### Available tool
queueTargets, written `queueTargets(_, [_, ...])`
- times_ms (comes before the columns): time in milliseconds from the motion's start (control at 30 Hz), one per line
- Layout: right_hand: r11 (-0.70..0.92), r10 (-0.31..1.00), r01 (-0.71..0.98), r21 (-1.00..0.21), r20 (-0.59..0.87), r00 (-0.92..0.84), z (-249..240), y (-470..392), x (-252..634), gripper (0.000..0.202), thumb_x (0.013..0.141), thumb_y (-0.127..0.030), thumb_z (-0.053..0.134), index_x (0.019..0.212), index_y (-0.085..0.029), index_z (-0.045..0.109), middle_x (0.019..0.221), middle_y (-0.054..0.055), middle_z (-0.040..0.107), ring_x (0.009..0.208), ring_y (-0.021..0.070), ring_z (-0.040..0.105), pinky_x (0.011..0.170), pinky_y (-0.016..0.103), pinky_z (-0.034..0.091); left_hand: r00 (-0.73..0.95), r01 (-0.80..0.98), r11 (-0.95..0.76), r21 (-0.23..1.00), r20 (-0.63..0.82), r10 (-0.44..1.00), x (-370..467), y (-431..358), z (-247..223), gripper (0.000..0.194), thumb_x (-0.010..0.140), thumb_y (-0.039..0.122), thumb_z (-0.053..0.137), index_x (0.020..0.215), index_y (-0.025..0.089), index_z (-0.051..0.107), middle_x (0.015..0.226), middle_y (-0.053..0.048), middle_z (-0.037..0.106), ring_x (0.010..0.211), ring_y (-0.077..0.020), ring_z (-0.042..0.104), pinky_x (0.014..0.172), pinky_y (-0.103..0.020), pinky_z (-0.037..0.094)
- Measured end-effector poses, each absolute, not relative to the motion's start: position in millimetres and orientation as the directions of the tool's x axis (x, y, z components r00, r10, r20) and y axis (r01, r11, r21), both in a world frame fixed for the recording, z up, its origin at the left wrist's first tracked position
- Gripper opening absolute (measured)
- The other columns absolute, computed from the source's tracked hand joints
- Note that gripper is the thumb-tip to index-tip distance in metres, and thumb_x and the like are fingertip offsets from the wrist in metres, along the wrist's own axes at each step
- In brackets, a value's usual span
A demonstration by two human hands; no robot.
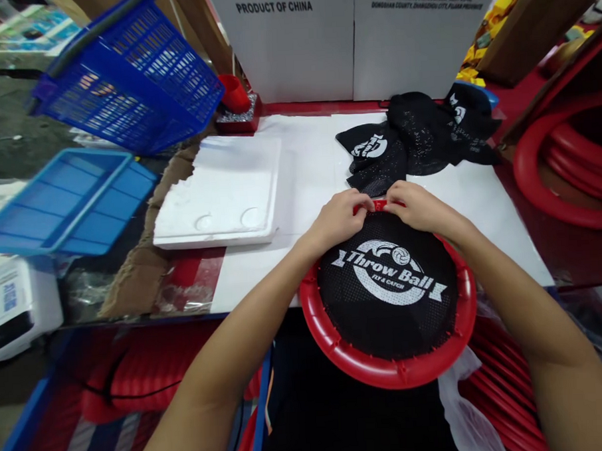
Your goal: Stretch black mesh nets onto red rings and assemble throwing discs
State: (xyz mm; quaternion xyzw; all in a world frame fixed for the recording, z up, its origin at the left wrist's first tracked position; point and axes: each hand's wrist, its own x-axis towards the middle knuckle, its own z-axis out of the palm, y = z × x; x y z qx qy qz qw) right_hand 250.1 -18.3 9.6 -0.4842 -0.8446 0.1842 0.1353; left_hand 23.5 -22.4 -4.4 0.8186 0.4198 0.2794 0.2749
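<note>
A round throw-ball racket with a red plastic rim and black printed mesh lies tilted over the table's front edge, its near side towards my body. My left hand pinches the far rim, left of centre. Close beside it, my right hand grips the same far rim with fingers curled over it. The mesh is stretched across the ring, its white lettering facing up. Just beyond my hands lies a loose heap of black mesh pieces, some with white print.
A white foam slab lies left on the white-covered table. Blue baskets stand further left, with a red cup nearby. White cartons close off the back. Red rings are at right and stacked below the table.
</note>
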Motion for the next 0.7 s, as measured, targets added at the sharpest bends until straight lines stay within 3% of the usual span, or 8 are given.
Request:
queueTargets(67, [0.450, 0.867, 0.757, -0.474, 0.029, -0.497, 12.4, -13.5, 253.8, 0.021, 0.097, -0.027, 0.062, 0.078, -0.020, 0.065, 0.104, 0.010, 0.069, 0.093, 0.0244, 0.063, 0.089, 0.042, 0.051, 0.523, 0.523, -0.506, 0.686, 0.211, 0.826, 19.9, -22.1, -2.5, 0.025, 0.094, 0.011, 0.055, 0.098, 0.019, 0.078, 0.101, -0.007, 0.073, 0.095, -0.0210, 0.067, 0.093, -0.038, 0.054])
queueTargets(167, [0.479, 0.871, 0.711, -0.515, 0.173, -0.461, 22.8, -24.7, 265.4, 0.025, 0.101, -0.032, 0.060, 0.080, -0.021, 0.070, 0.119, 0.011, 0.073, 0.108, 0.0277, 0.066, 0.100, 0.047, 0.050, 0.581, 0.488, -0.542, 0.683, 0.209, 0.787, 12.0, -23.3, 0.6, 0.025, 0.099, 0.016, 0.053, 0.104, 0.019, 0.078, 0.106, -0.007, 0.071, 0.099, -0.0211, 0.067, 0.097, -0.039, 0.053])
queueTargets(233, [0.467, 0.884, 0.713, -0.523, 0.306, -0.354, 31.2, -44.5, 280.2, 0.033, 0.105, -0.038, 0.054, 0.079, -0.024, 0.069, 0.110, 0.010, 0.076, 0.105, 0.0275, 0.068, 0.099, 0.047, 0.051, 0.609, 0.479, -0.560, 0.675, 0.203, 0.767, 6.3, -25.2, 2.5, 0.025, 0.103, 0.023, 0.053, 0.110, 0.020, 0.077, 0.112, -0.008, 0.070, 0.103, -0.0222, 0.067, 0.099, -0.041, 0.053])
queueTargets(367, [0.291, 0.897, 0.819, -0.494, 0.440, -0.054, 35.1, -94.1, 322.9, 0.042, 0.110, -0.047, 0.045, 0.077, -0.027, 0.063, 0.078, 0.007, 0.069, 0.076, 0.0245, 0.067, 0.081, 0.043, 0.052, 0.585, 0.555, -0.548, 0.626, 0.174, 0.792, -1.9, -30.3, 5.4, 0.025, 0.105, 0.031, 0.053, 0.114, 0.022, 0.075, 0.113, -0.009, 0.068, 0.100, -0.0236, 0.066, 0.096, -0.043, 0.055])
queueTargets(500, [0.103, 0.876, 0.752, -0.651, 0.418, 0.241, 16.7, -129.7, 363.2, 0.040, 0.109, -0.051, 0.047, 0.084, -0.026, 0.065, 0.072, 0.004, 0.070, 0.065, 0.0221, 0.069, 0.066, 0.039, 0.052, 0.490, 0.691, -0.513, 0.509, 0.192, 0.850, -7.2, -36.0, 5.9, 0.029, 0.108, 0.033, 0.048, 0.113, 0.019, 0.073, 0.108, -0.011, 0.066, 0.089, -0.0229, 0.064, 0.087, -0.041, 0.056])
queueTargets(600, [0.026, 0.878, 0.670, -0.742, 0.338, 0.340, 3.4, -141.1, 382.7, 0.032, 0.105, -0.053, 0.056, 0.106, -0.026, 0.074, 0.067, 0.001, 0.066, 0.063, 0.0235, 0.070, 0.060, 0.038, 0.052, 0.451, 0.742, -0.520, 0.424, 0.259, 0.854, -11.3, -37.9, 4.2, 0.030, 0.108, 0.034, 0.047, 0.111, 0.018, 0.072, 0.103, -0.011, 0.066, 0.084, -0.0220, 0.063, 0.083, -0.040, 0.055])
queueTargets(700, [0.123, 0.883, 0.723, -0.680, 0.407, 0.233, 1.2, -145.0, 389.5, 0.026, 0.102, -0.047, 0.063, 0.112, -0.028, 0.076, 0.090, 0.006, 0.075, 0.090, 0.0283, 0.076, 0.081, 0.046, 0.060, 0.457, 0.739, -0.558, 0.377, 0.329, 0.827, -13.6, -37.3, 4.2, 0.029, 0.107, 0.036, 0.052, 0.119, 0.017, 0.071, 0.115, -0.015, 0.068, 0.099, -0.0276, 0.065, 0.094, -0.046, 0.054])
